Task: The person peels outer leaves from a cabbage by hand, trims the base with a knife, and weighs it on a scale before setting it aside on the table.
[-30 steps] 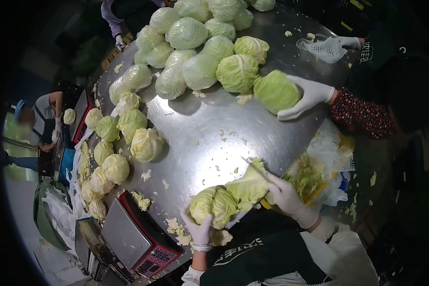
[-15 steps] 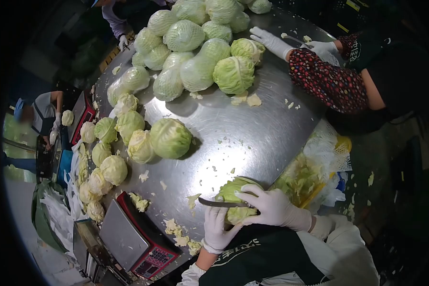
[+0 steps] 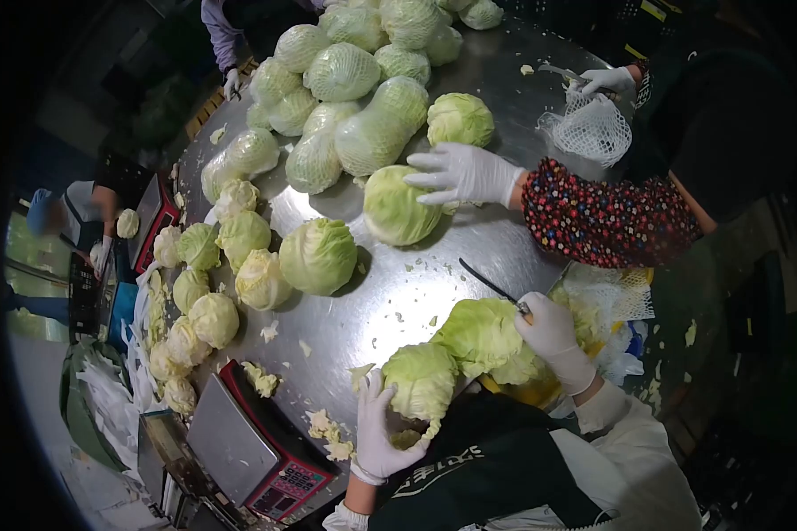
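Observation:
My left hand point(image 3: 383, 435), in a white glove, grips the left side of a green cabbage point(image 3: 419, 380) close to my apron. My right hand point(image 3: 553, 341), also gloved, is closed around the handle of a knife point(image 3: 487, 281), whose dark curved blade points up and left, away from the cabbage. Between that hand and the cabbage spreads a large loose outer leaf point(image 3: 480, 334). Whether my right fingers also pinch the leaf is hard to see.
A co-worker's gloved hand point(image 3: 474, 174) touches another cabbage point(image 3: 400, 205). Net-wrapped cabbages point(image 3: 341, 73) are piled at the back. Bare cabbages point(image 3: 317, 257) line the left, near a red scale point(image 3: 235, 438). Scraps dot the metal table point(image 3: 345, 327).
My right hand and the knife moved up and right, off the cabbage, and a leaf now spreads toward that hand. The co-worker's hand came nearer, with a cabbage shifted left and forward.

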Demonstrator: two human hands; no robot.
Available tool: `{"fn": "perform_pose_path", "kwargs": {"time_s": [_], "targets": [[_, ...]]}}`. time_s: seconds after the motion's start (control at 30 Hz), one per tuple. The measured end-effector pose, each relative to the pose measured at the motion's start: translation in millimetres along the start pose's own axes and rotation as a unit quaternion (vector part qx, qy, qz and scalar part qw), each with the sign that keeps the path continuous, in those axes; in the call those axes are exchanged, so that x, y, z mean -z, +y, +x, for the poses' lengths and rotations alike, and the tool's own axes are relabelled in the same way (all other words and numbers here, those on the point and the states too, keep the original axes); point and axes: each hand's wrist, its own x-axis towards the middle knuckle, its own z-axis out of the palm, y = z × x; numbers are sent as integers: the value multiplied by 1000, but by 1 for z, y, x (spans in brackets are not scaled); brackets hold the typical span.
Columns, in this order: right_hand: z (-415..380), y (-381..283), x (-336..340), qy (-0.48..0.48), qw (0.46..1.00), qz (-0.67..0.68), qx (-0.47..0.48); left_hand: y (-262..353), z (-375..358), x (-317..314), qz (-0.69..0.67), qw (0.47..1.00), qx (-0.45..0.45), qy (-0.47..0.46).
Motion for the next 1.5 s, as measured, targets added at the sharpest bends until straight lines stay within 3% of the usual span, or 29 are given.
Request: {"fn": "perform_pose_path", "kwargs": {"time_s": [0.07, 0.13, 0.17, 0.2, 0.23, 0.3, 0.33, 0.37, 0.4, 0.47, 0.5, 0.57, 0.6, 0.7, 0.77, 0.87, 0.9, 1.0, 1.03, 1.07, 1.13, 1.2, 1.23, 1.3, 1.33, 1.37, 1.43, 1.5], "targets": [[-6, -15, 9, -17, 1000, -2, -1, 0, -7, -13, -48, 998, 47, -1], [-13, -68, 21, -47, 979, 175, 90, 13, 1, -42, -177, 977, 83, 83], [-16, -76, 9, -60, 976, 181, 103, 15, 11, -50, -194, 971, 107, 87], [-18, -81, -4, -73, 973, 186, 116, 19, 16, -47, -26, 991, 105, 83], [-16, -85, -11, -125, 967, 213, 65, 15, 21, -50, 7, 989, 101, 103], [-15, -61, -50, -108, 964, 237, 58, -3, 24, -54, 45, 986, 93, 129], [-16, -54, -63, -93, 960, 260, 49, -16, 21, -51, -116, 971, 138, 159], [-21, -54, -57, -107, 956, 272, 29, -21, 22, -42, -274, 927, 180, 185], [-28, -54, -50, -109, 954, 278, 34, -24, 22, -33, -451, 838, 232, 201], [-36, -52, -36, -98, 957, 272, 26, -41, 20, -18, -571, 750, 222, 251], [-42, -43, -35, -78, 959, 270, 33, -52, 16, -11, -565, 753, 218, 257], [-54, -20, -32, -29, 965, 259, 23, -74, 11, 5, -781, 547, 214, 209], [-60, -9, -27, -3, 968, 249, 4, -78, 12, 18, -778, 552, 208, 215], [-66, 17, -8, 51, 981, 188, -18, -95, 24, 54, -786, 493, 208, 308], [-69, 40, -14, 60, 933, 301, -187, -124, 32, 80, -761, 473, 211, 390], [-69, 68, -19, 144, 916, 339, -157, -184, 34, 107, -721, 463, 175, 485], [-69, 74, -22, 147, 935, 289, -142, -199, 38, 112, -758, 384, 123, 512], [-71, 55, -12, 80, 965, 190, -162, -179, 64, 105, -768, 426, 102, 468], [-69, 54, -24, 116, 959, 228, -121, -142, 79, 100, -759, 451, 168, 437], [-67, 45, -23, 118, 959, 229, -118, -129, 96, 98, -789, 314, 297, 436], [-66, 19, -10, 77, 965, 220, -118, -117, 119, 82, -739, 520, 297, 308], [-68, 14, -9, 58, 975, 185, -109, -110, 159, 72, -509, 772, 204, 322], [-71, 18, -13, 54, 976, 190, -91, -112, 181, 73, -425, 827, 176, 324], [-76, 17, -19, 61, 968, 233, -73, -129, 226, 76, -184, 909, 134, 348], [-82, 19, -20, 61, 969, 231, -63, -140, 246, 76, -27, 923, 121, 364], [-89, 24, -21, 32, 973, 212, -90, -149, 264, 75, -30, 920, 119, 373], [-96, 33, -23, 8, 976, 188, -106, -157, 292, 76, 115, 908, 160, 369], [-103, 37, -26, 7, 969, 222, -109, -153, 294, 79, 38, 922, 159, 350]]}}
